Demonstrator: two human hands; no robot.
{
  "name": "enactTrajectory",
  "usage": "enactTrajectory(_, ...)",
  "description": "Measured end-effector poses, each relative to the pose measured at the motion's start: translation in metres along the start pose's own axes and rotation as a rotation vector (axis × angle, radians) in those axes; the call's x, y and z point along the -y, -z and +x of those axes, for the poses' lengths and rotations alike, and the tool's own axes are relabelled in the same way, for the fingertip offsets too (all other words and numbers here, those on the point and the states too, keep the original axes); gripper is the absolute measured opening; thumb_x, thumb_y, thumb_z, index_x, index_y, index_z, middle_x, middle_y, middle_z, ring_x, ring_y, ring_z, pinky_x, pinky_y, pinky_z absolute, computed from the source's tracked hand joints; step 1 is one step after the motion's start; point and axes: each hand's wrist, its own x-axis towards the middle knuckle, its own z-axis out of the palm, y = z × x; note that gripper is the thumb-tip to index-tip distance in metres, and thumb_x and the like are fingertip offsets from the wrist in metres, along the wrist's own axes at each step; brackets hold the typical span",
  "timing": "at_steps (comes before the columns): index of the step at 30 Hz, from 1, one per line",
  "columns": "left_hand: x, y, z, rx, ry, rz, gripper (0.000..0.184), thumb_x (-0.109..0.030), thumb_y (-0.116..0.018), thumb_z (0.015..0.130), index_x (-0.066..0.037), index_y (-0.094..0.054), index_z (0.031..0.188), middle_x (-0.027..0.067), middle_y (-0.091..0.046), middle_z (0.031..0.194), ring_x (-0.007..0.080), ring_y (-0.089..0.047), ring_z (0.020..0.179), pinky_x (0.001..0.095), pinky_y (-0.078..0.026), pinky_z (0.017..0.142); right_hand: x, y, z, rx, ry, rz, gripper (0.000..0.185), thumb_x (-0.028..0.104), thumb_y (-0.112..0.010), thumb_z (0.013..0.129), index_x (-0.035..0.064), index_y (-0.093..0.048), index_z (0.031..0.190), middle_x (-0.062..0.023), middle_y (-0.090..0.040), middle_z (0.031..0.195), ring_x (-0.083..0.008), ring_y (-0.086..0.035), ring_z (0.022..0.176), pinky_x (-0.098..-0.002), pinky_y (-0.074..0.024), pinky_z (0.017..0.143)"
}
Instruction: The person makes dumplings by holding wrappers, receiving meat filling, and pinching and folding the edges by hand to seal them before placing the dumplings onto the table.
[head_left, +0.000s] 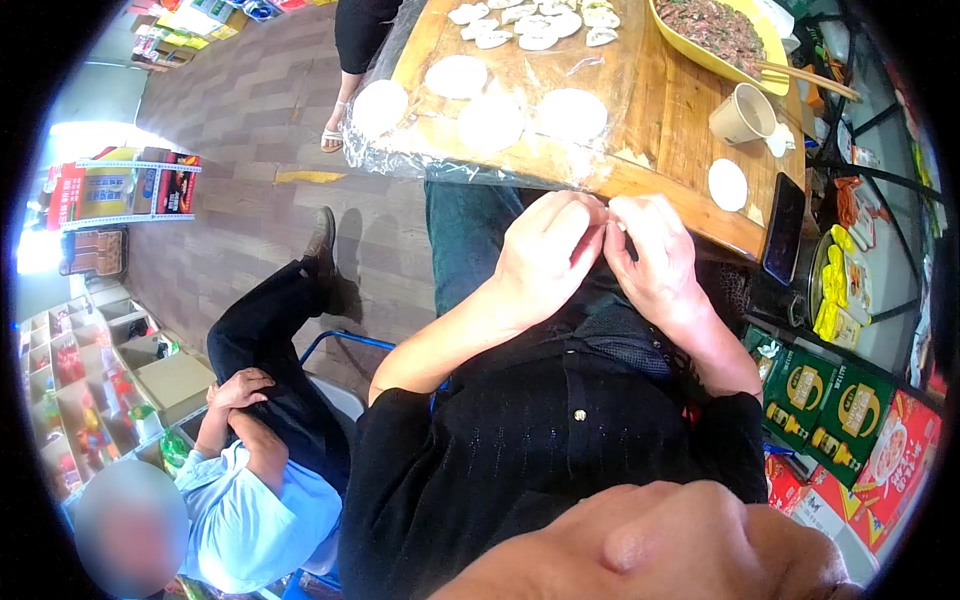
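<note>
My left hand (pixel 548 245) and my right hand (pixel 652 252) meet just off the table's near edge, fingers pinched together. Between the fingertips a bit of pale dough shows, seemingly a dumpling (pixel 615 224) mostly hidden by my fingers. On the wooden table (pixel 655 110) ahead, several round dumpling wrappers (pixel 572 114) lie flat on clear plastic film. Behind them sit several folded dumplings (pixel 538 38). One more wrapper (pixel 728 185) lies right of my hands, near a tan paper cup (pixel 743 114) tipped toward me.
A yellow bowl (pixel 776 55) holds meat filling (pixel 715 30), with chopsticks (pixel 812 80) across its rim. A black phone (pixel 784 228) rests at the table's right edge. Packaged goods (pixel 830 400) stand at right. A person in a light blue shirt (pixel 260 520) sits at left; another person's leg (pixel 350 70) shows beyond.
</note>
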Motion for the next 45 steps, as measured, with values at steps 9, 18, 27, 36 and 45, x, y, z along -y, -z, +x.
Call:
enactTrajectory(9, 0.030, -0.008, 0.011, -0.065, 0.601, -0.458, 0.012, -0.001, -0.059, 0.091, -0.001, -0.059, 0.103, 0.0025, -0.062, 0.089, 0.0063, -0.058, 0.078, 0.0215, -0.050, 0.071, -0.019, -0.006, 0.008, -0.164, -0.225, 0.119, 0.057, 0.007, -0.071, 0.081, 0.0011, -0.045, 0.131, -0.0168, -0.048, 0.124, -0.0263, -0.059, 0.102, -0.0361, -0.0505, 0.086)
enactTrajectory(18, 0.041, -0.014, 0.018, 0.079, 0.569, -0.640, 0.034, -0.001, -0.059, 0.092, 0.001, -0.053, 0.125, 0.0062, -0.061, 0.112, 0.0147, -0.061, 0.100, 0.0281, -0.051, 0.086, -0.026, -0.019, 0.002, -0.155, -0.824, 1.558, 0.057, -0.004, -0.048, 0.091, 0.0007, -0.029, 0.144, -0.0155, -0.046, 0.138, -0.0256, -0.046, 0.129, -0.0390, -0.0366, 0.110)
enactTrajectory(27, 0.033, -0.006, 0.052, 0.395, 0.168, 0.077, 0.040, -0.005, -0.071, 0.074, -0.008, -0.063, 0.114, 0.0123, -0.058, 0.104, 0.0291, -0.062, 0.094, 0.0360, -0.052, 0.081, -0.041, -0.011, -0.005, -0.096, -0.848, 1.581, 0.070, -0.009, -0.045, 0.084, 0.0029, -0.018, 0.148, -0.0202, -0.039, 0.144, -0.0265, -0.042, 0.133, -0.0375, -0.0329, 0.111)
enactTrajectory(36, 0.045, -0.012, 0.091, 0.634, 0.247, 0.045, 0.025, -0.011, -0.067, 0.083, -0.006, -0.064, 0.108, 0.0080, -0.062, 0.098, 0.0182, -0.063, 0.085, 0.0303, -0.051, 0.074, -0.062, 0.001, -0.020, -0.198, -0.732, 1.422, 0.074, -0.010, -0.044, 0.078, 0.0038, -0.022, 0.147, -0.0182, -0.037, 0.145, -0.0277, -0.044, 0.132, -0.0382, -0.0356, 0.109)
enactTrajectory(45, 0.146, -0.037, 0.162, 0.336, 0.199, 0.401, 0.028, -0.015, -0.068, 0.082, -0.002, -0.066, 0.107, 0.0159, -0.069, 0.091, 0.0257, -0.067, 0.083, 0.0343, -0.051, 0.076, -0.110, -0.006, -0.038, -0.409, -0.323, 0.346, 0.049, -0.017, -0.048, 0.079, 0.0010, -0.051, 0.125, -0.0163, -0.053, 0.130, -0.0263, -0.057, 0.114, -0.0336, -0.0536, 0.087)
